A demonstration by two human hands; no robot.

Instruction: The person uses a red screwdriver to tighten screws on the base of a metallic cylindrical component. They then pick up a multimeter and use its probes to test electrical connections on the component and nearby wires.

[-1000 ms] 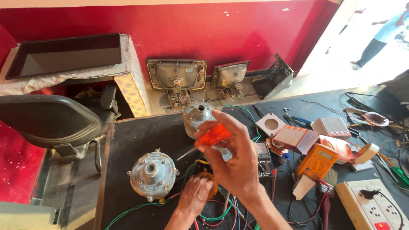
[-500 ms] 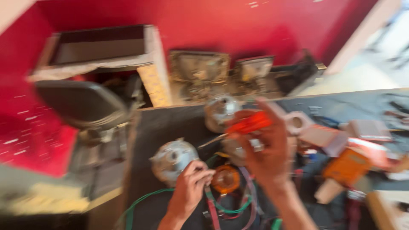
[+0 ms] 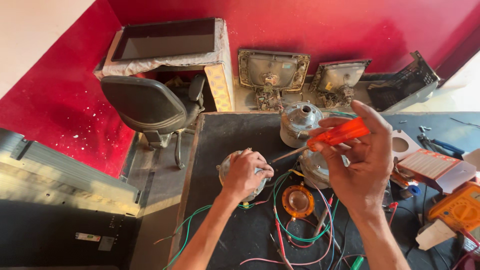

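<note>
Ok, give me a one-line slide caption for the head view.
Left hand grips a round metal part on the black mat; right hand holds an orange-handled screwdriver.

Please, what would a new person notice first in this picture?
Probably the right hand, raised mid-frame, holding an orange-handled screwdriver. Beside it, the left hand covers a round metal part on the black mat. Behind, a bright red wall.

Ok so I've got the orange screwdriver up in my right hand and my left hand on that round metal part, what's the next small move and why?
Probably lower the screwdriver tip toward the round metal part. The right hand holds the tool raised, its tip pointing left but short of the part, while the left hand already grips and covers the part on the black mat, so it looks steadied.
</note>
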